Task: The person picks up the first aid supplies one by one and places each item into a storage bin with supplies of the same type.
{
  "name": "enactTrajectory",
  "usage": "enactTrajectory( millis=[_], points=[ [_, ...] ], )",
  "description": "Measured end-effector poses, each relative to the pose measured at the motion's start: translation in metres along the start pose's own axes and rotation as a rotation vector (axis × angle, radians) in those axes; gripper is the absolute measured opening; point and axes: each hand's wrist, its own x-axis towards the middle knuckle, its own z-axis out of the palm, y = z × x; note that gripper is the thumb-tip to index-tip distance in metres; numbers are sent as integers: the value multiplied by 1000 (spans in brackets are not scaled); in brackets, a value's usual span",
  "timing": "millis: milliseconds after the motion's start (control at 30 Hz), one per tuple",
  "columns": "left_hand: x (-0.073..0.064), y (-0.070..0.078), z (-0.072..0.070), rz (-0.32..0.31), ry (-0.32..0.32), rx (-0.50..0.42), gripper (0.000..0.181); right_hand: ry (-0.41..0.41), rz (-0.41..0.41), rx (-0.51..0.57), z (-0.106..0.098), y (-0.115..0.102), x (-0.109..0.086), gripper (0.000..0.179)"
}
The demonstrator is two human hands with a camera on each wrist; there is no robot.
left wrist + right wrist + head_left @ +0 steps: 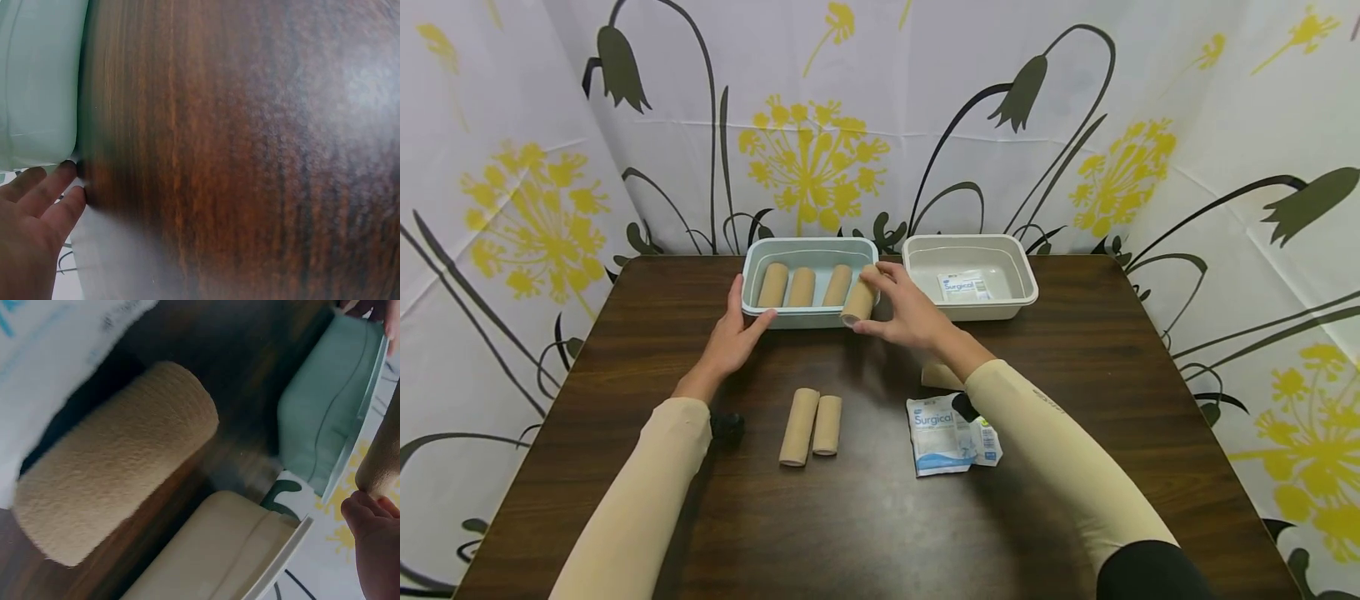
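In the head view my right hand (pixel 904 312) holds a tan bandage roll (pixel 860 296) between thumb and fingers, tilted over the right end of the pale blue bin (pixel 808 320). Three similar rolls, one of them a left-hand roll (pixel 773 286), lie side by side inside that bin. My left hand (pixel 730 337) is at the bin's left near corner, thumb along the near rim and fingers along the left side. The left wrist view shows those fingers (pixel 53 197) extended, tips right at the bin's lower corner.
A cream bin (pixel 992 310) with a Surgical packet (pixel 964 287) stands to the right. Nearer lie two rolls, including a longer roll (pixel 800 427), and Surgical packets (pixel 942 433). Another roll (pixel 119 462) lies under my right forearm. A patterned curtain (pixel 850 125) hangs behind the table (pixel 760 533).
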Motion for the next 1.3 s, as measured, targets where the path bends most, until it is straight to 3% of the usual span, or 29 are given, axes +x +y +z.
enactTrajectory(
  millis=[200, 667, 867, 1133, 1300],
  points=[
    [0, -3, 2, 37, 12, -13, 89, -12, 35, -21, 5, -2, 18, 77],
    [-1, -2, 3, 21, 11, -14, 89, -41, 67, -67, 11, -8, 42, 73],
    [-1, 0, 2, 12, 8, -14, 89, -70, 131, -76, 13, 3, 39, 62],
    [-2, 1, 0, 17, 4, -15, 89, -52, 73, -94, 13, 12, 27, 55],
    [-1, 2, 0, 11, 3, -15, 89, -56, 33, -94, 9, 10, 11, 52]
  ],
)
